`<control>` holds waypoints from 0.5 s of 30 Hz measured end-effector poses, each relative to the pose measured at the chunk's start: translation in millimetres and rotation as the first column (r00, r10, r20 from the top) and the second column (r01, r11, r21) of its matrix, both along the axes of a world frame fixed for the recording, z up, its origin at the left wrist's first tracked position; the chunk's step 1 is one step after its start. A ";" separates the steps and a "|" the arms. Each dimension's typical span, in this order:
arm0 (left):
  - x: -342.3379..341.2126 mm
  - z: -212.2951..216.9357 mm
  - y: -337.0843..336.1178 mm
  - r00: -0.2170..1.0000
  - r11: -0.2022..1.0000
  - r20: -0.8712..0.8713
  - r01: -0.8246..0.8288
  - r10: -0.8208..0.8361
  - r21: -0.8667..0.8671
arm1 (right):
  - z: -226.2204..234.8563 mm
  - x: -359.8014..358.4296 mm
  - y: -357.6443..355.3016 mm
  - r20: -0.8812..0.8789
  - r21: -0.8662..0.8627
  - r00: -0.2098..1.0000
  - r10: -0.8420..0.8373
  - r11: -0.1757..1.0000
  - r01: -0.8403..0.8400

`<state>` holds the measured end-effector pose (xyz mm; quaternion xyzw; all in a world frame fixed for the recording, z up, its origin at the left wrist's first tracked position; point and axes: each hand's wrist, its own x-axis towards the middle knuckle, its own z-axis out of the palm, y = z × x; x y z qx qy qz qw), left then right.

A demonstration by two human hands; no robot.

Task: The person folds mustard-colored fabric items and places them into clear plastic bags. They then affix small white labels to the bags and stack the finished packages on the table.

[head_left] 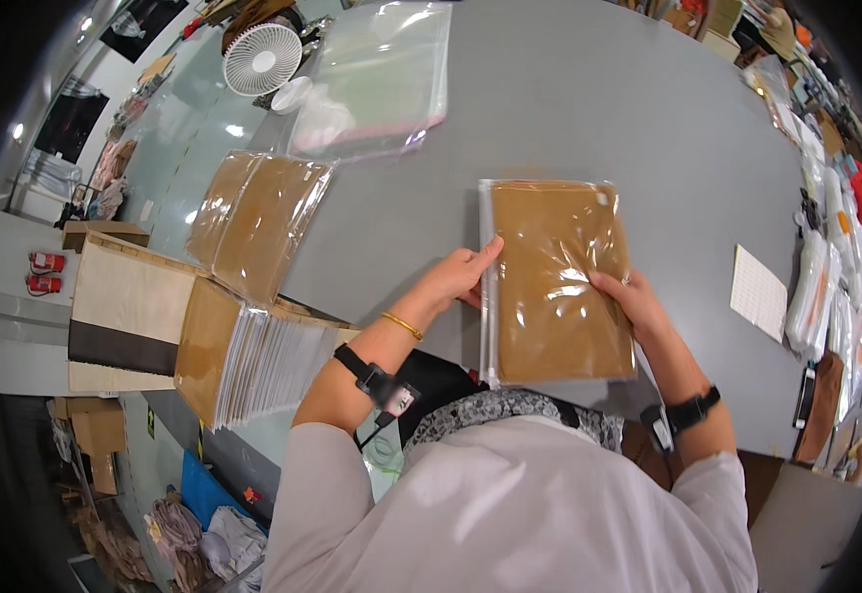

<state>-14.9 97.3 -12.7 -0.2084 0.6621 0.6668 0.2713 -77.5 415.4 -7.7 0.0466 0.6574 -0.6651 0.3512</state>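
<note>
Between my hands is a clear plastic bag (pixel 554 316) with flat brown contents, held over the grey table's near edge. Its white-edged strip runs down the left side. My left hand (pixel 457 274) grips that left edge, thumb on top and the other fingers mostly hidden beneath. My right hand (pixel 631 298) holds the right side, its thumb pressed on the shiny front and its fingers behind. What exactly the brown contents are, I cannot tell.
Left of me, a wooden box (pixel 134 296) holds a row of similar bags (pixel 278 361). Two more brown-filled bags (pixel 258 217) lie beyond it. Clear empty bags (pixel 376 79) and a white fan (pixel 263 59) are at the far left. A white card (pixel 758 294) and plastic-wrapped bundles (pixel 814 287) line the right edge.
</note>
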 end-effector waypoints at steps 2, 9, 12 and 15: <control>-28.7 3.3 -41.5 0.996 0.941 -0.088 -0.056 0.028 -0.335 | -11.0 2.7 17.8 -0.035 -0.005 0.997 -0.064 0.998 0.064; -132.6 18.8 -272.6 0.654 -0.187 0.028 -0.176 -0.756 -0.966 | -13.1 12.3 32.4 0.023 0.033 0.977 -0.213 0.977 0.213; -149.0 -1.4 -305.0 0.601 -0.262 0.159 -0.088 -0.784 -0.961 | -9.7 13.8 28.5 0.013 0.049 0.965 -0.260 0.965 0.259; -155.5 3.9 -299.4 0.631 -0.217 0.099 -0.112 -0.770 -0.970 | -7.9 14.9 27.4 0.027 0.069 0.961 -0.276 0.959 0.273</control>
